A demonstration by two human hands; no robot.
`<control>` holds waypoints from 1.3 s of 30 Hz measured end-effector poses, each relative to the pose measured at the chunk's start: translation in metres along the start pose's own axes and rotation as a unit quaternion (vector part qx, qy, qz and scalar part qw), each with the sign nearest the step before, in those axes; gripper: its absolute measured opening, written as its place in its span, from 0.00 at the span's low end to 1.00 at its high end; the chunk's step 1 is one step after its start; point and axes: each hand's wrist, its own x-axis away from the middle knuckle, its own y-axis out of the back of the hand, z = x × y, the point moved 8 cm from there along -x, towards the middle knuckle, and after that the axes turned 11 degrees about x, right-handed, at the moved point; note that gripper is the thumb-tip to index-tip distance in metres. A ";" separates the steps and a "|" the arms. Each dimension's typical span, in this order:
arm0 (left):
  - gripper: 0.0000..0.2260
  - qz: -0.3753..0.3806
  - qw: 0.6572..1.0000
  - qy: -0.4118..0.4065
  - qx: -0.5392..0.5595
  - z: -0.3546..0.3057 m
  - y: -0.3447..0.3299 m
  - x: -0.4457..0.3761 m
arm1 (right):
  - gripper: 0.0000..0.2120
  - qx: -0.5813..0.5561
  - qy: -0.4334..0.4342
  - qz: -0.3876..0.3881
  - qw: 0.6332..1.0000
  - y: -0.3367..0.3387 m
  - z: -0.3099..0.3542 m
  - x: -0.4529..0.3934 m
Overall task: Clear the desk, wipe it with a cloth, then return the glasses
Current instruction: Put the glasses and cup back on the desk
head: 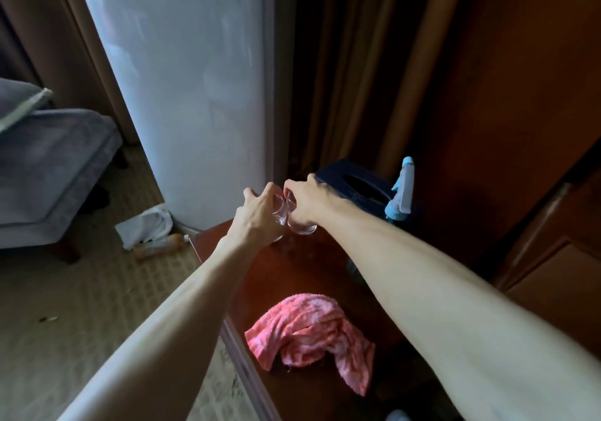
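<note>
Your left hand [260, 212] and right hand [307, 201] are both extended to the far left corner of the desk [325, 277], side by side and nearly touching. Each hand comes down from above with its fingers curled round the upper part of a clear glass: the left glass [280, 214] sits under your left palm, the right glass [302, 228] under your right. Neither hand is free.

The two glasses stand upright, long axis vertical, directly beneath the hands and touching or almost touching each other. Their bases are at or just above the desk surface; contact cannot be confirmed from this view. Both are transparent, thick-bottomed tumblers and appear empty. Expect smooth walls with little friction, so keep the grip firm round the rim.

The relation that governs the next move is this: the glasses are at full arm reach, on the far edge of the desk, next to the drop to the carpet on the left. Any lift or set-down should run straight along the vertical axis, with the two glasses kept apart to avoid a knock.

Nearer to you, a crumpled pink cloth [312, 332] lies on the desk between your forearms. A spray bottle [401, 192] stands right of the hands, with a dark tissue box [354, 183] just behind them. Whether the glasses are being removed or returned cannot be determined here.
</note>
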 end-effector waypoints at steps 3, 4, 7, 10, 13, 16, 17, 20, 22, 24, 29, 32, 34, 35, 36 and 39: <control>0.24 -0.033 0.999 -0.023 0.018 -0.025 0.031 0.024 | 0.17 -0.027 0.015 -0.038 0.999 0.042 -0.003 0.035; 0.25 -0.045 0.998 -0.035 0.014 -0.038 0.045 0.032 | 0.18 -0.040 0.021 -0.054 0.997 0.061 -0.005 0.048; 0.27 -0.073 0.994 -0.077 0.000 -0.091 0.092 0.053 | 0.19 -0.069 0.035 -0.096 0.992 0.119 -0.012 0.088; 0.28 -0.073 0.989 -0.129 -0.008 -0.158 0.127 0.079 | 0.20 -0.087 0.044 -0.113 0.989 0.172 -0.029 0.135; 0.26 -0.056 0.981 -0.183 -0.004 -0.220 0.142 0.101 | 0.21 -0.067 0.037 -0.143 0.987 0.216 -0.061 0.187; 0.29 -0.024 0.968 -0.247 -0.025 -0.286 0.133 0.123 | 0.22 -0.037 0.015 -0.168 0.985 0.249 -0.102 0.236; 0.29 -0.015 0.966 -0.257 -0.028 -0.307 0.126 0.131 | 0.22 -0.031 0.003 -0.172 0.985 0.257 -0.118 0.252; 0.27 0.009 0.956 -0.292 -0.026 -0.368 0.095 0.156 | 0.24 -0.024 -0.041 -0.185 0.982 0.270 -0.171 0.301; 0.25 0.035 0.945 -0.325 -0.026 -0.409 0.065 0.171 | 0.27 -0.025 -0.075 -0.183 0.980 0.270 -0.209 0.334; 0.21 0.079 0.930 -0.356 -0.032 -0.449 0.030 0.191 | 0.29 -0.032 -0.110 -0.169 0.979 0.265 -0.249 0.368; 0.29 0.167 0.902 -0.398 -0.023 -0.532 -0.080 0.244 | 0.27 -0.028 -0.213 -0.134 0.967 0.231 -0.354 0.459; 0.33 0.218 0.885 -0.412 0.002 -0.571 -0.151 0.280 | 0.22 0.001 -0.285 -0.115 0.952 0.204 -0.417 0.514; 0.33 0.240 0.877 -0.417 0.019 -0.595 -0.194 0.306 | 0.18 0.010 -0.327 -0.104 0.939 0.186 -0.453 0.551; 0.33 0.249 0.871 -0.423 0.026 -0.606 -0.215 0.319 | 0.16 0.019 -0.345 -0.099 0.933 0.178 -0.469 0.569; 0.32 0.255 0.866 -0.430 0.034 -0.618 -0.234 0.330 | 0.15 0.026 -0.362 -0.095 0.927 0.170 -0.485 0.586; 0.31 0.277 0.855 -0.436 0.051 -0.649 -0.287 0.356 | 0.15 0.019 -0.413 -0.094 0.906 0.150 -0.526 0.629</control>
